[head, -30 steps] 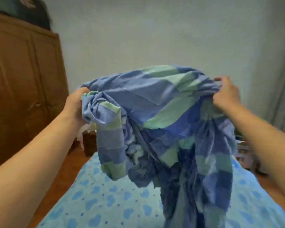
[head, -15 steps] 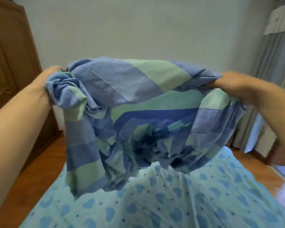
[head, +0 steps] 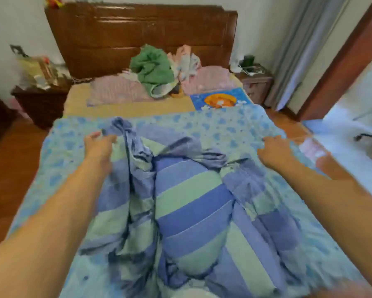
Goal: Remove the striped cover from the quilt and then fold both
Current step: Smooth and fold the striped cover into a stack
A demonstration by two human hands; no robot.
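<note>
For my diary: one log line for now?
cover: crumpled on quilt | left hand: at cover's edge | right hand: on quilt, grip unclear

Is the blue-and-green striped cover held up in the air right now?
No, the blue-and-green striped cover lies crumpled on the heart-patterned light blue quilt.

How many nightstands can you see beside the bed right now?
2. One dark nightstand stands left of the headboard, piled with clutter. The other nightstand stands right of it, by the curtain.

Striped cover [head: 189, 203] lies crumpled on the quilt [head: 223, 123]; clothes pile [head: 153, 69] behind.
</note>
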